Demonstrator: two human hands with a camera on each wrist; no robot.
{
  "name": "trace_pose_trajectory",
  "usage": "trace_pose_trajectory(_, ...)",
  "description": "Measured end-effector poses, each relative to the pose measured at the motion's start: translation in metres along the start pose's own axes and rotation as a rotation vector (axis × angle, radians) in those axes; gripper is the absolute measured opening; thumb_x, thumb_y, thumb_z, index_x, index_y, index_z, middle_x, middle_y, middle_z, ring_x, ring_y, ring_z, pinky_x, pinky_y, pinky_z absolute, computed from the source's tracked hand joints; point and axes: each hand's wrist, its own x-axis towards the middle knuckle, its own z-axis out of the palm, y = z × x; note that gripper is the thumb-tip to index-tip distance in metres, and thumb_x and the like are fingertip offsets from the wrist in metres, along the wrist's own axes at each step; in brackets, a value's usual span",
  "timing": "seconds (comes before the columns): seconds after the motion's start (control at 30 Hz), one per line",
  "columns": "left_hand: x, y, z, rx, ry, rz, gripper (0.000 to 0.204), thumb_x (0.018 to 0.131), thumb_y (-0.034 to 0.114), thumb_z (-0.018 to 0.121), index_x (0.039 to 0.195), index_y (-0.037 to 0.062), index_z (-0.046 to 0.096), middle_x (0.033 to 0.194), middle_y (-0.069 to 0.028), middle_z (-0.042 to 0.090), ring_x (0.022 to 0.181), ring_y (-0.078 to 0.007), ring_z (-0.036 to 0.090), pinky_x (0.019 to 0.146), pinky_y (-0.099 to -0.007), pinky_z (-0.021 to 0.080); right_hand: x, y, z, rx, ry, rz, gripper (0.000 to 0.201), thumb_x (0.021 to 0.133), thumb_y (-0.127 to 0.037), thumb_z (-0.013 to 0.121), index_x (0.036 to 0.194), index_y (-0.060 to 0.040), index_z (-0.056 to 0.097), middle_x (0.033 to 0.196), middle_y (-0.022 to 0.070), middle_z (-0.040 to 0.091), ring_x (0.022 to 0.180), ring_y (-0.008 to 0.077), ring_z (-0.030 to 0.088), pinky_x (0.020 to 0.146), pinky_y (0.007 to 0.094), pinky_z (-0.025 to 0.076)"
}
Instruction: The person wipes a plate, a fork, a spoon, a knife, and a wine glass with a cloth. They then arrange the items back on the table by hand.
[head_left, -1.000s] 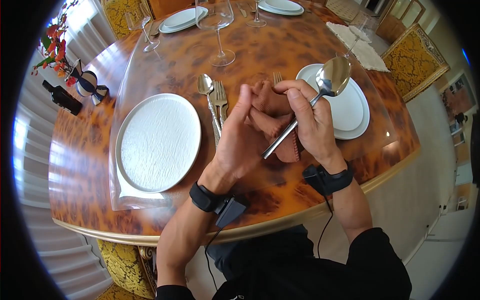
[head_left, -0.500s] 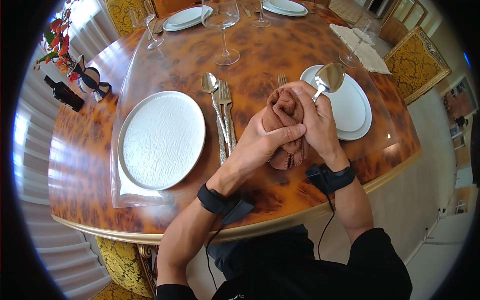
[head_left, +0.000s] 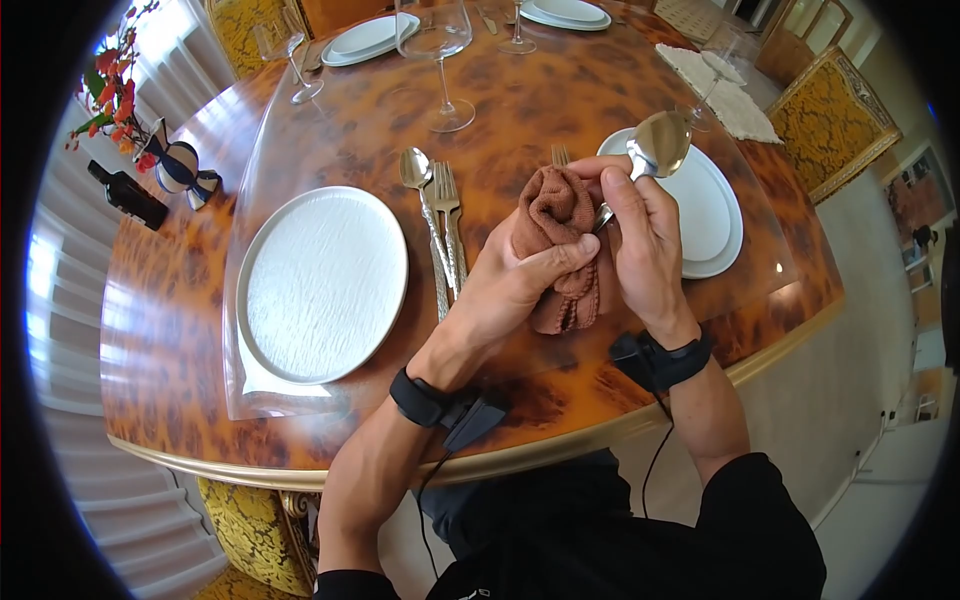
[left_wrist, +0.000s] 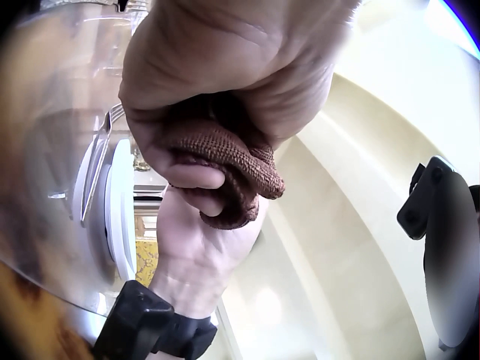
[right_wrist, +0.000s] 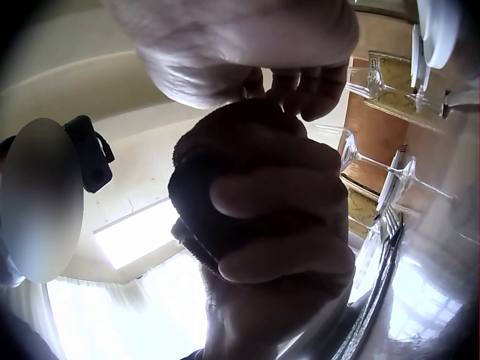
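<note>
A brown cloth (head_left: 556, 210) is bunched in my left hand (head_left: 505, 275), thumb across its front and its stitched end hanging below. A large shiny spoon (head_left: 662, 142) slants up to the right, its bowl above my right hand (head_left: 648, 240), whose thumb and fingers pinch it below the bowl. The lower handle runs toward the cloth and its end is hidden. In the left wrist view, left fingers curl round the cloth (left_wrist: 225, 161). The right wrist view shows the dark cloth (right_wrist: 217, 135) under left fingers, the right hand (right_wrist: 247, 45) above it.
An oval white plate (head_left: 322, 285) lies at left, a spoon (head_left: 415, 168) and fork (head_left: 447, 200) beside it. Stacked white plates (head_left: 705, 225) and a fork (head_left: 560, 156) are at right. Wine glasses (head_left: 440, 60), a dark bottle (head_left: 128, 195) and a vase (head_left: 180, 168) stand farther back.
From half a second ago, my right hand has come off the cloth's front and its fingers have moved up along the spoon. The cloth and left hand have shifted slightly left.
</note>
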Motion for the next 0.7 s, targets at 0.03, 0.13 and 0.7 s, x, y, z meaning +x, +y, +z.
trace_pose_trajectory(0.03,0.0,0.0,0.001,0.007,-0.003,0.001,0.04,0.092,0.015,0.072,0.125,0.0014,0.053,0.112,-0.0024,0.061,0.105,-0.0104,0.057,0.093,-0.0284,0.048,0.0,-0.003,-0.001,0.05,0.045,0.012,0.029,0.108,-0.022,0.046,0.109,0.0012,0.064,0.091,0.0015,0.061,0.078,0.0045,0.051,0.069,0.0206,0.042)
trace_pose_trajectory(0.13,-0.001,0.0,0.004,0.056,-0.004,0.0,0.039,0.092,0.015,0.072,0.124,0.0018,0.054,0.11,-0.0015,0.061,0.103,-0.0098,0.057,0.092,-0.0279,0.048,0.004,-0.011,-0.005,0.184,0.172,0.004,0.031,0.108,-0.027,0.045,0.101,-0.0035,0.063,0.08,-0.0036,0.054,0.069,0.0017,0.044,0.06,0.0175,0.036)
trace_pose_trajectory(0.7,0.0,0.002,0.0,-0.118,0.025,-0.078,0.032,0.096,0.029,0.067,0.109,0.0018,0.055,0.09,-0.0081,0.065,0.067,-0.0145,0.065,0.054,-0.0254,0.051,0.005,-0.01,-0.013,0.151,-0.111,0.165,0.038,0.105,-0.04,0.05,0.099,-0.0059,0.066,0.084,-0.0051,0.057,0.075,0.0027,0.049,0.065,0.0188,0.041)
